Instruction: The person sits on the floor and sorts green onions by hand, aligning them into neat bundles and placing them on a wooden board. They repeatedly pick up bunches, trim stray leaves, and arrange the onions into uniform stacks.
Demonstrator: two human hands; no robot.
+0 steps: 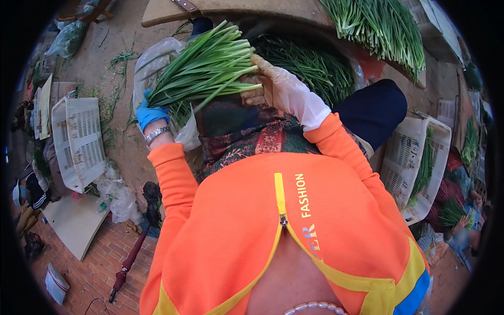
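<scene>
A bunch of garlic chives (pixel 204 67) lies across both hands, its pale cut ends pointing right. My left hand (pixel 151 112), in a blue glove with a metal watch at the wrist, grips the leafy end. My right hand (pixel 271 84), in a stained whitish glove, is at the pale stem ends; its fingers curl below them, partly hidden. Behind my right hand lies a dark green heap of chives (pixel 311 65). More trimmed chives (pixel 378 31) are stacked on the board at the upper right. Under the held bunch is a clear plastic bag (pixel 157 53) with greens.
A wooden board (pixel 252 10) spans the top, with a knife (pixel 187 6) at its edge. White plastic crates stand left (pixel 78 138) and right (pixel 419 169), the right one holding chives. A closed umbrella (pixel 128 264) lies on the bricks. Another person's hand (pixel 460 223) holds greens at far right.
</scene>
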